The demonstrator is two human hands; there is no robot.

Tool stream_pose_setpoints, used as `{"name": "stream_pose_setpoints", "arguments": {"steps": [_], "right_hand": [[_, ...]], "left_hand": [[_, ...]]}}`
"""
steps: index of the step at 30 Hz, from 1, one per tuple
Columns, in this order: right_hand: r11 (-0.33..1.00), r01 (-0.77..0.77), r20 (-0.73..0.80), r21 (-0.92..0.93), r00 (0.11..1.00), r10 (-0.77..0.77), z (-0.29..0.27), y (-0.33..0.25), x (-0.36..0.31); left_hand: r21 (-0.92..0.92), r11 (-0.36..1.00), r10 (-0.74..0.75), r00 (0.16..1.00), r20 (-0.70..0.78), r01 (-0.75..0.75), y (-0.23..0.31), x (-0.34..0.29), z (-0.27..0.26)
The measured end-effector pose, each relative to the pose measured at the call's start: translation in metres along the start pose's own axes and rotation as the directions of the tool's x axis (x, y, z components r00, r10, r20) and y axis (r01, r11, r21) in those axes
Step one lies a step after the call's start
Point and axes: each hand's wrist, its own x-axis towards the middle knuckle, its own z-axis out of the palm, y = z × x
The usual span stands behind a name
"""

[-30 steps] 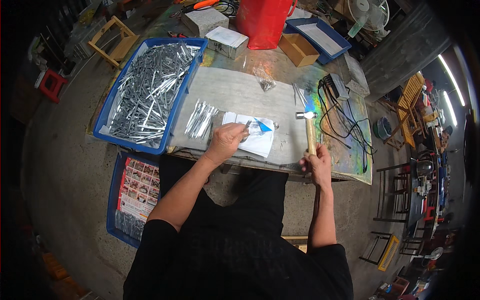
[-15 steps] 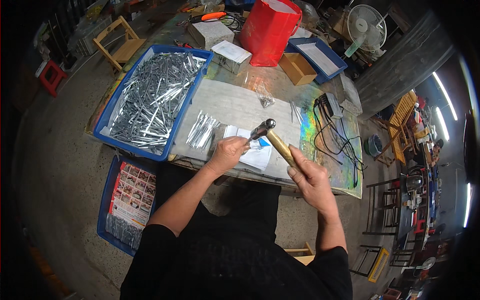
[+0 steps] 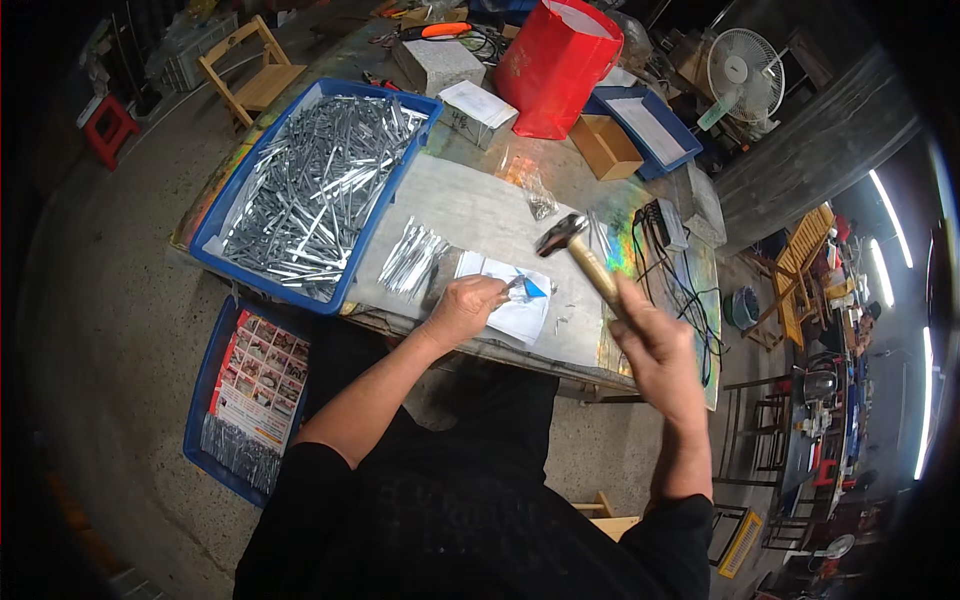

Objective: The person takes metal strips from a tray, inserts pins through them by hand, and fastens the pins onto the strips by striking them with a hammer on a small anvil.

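Note:
My right hand [image 3: 655, 345] is wrapped round the wooden handle of a hammer [image 3: 592, 268], its dark metal head raised above the table to the right of my other hand. My left hand [image 3: 466, 308] has its fingers pinched together over a white paper [image 3: 520, 318] with a blue patch. Something small and shiny shows at those fingertips, too unclear to name. Beside that hand, to the left, lies a loose bunch of thin silvery metal strips [image 3: 410, 258]. A clear bag of small parts [image 3: 541, 205] lies beyond the hammer head.
A blue tray [image 3: 358, 262] heaped with metal strips stands at left; a second blue tray [image 3: 207, 405] sits lower, beside my legs. Toward the back are a red bag [image 3: 560, 75], a cardboard box [image 3: 606, 150] and stone blocks [image 3: 440, 68]. Black cables [image 3: 650, 262] lie at right.
The hammer has moved right, away from my left hand's fingertips, and my right hand has gone right with it. My left hand stays pinched near the paper. The whole view has shifted slightly.

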Motion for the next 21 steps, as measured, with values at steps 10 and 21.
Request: {"name": "stream_pose_setpoints", "arguments": {"steps": [10,21], "right_hand": [[0.989,0.113,-0.026,-0.091,0.993,-0.115,-0.003,-0.015,-0.003],[0.993,0.117,-0.388,0.000,0.915,-0.107,-0.040,-0.047,-0.005]], "left_hand": [[0.023,1.000,0.018,0.998,-0.055,-0.017,-0.002,-0.002,0.000],[0.012,0.999,-0.037,0.999,0.001,0.037,0.002,-0.001,-0.001]]}}
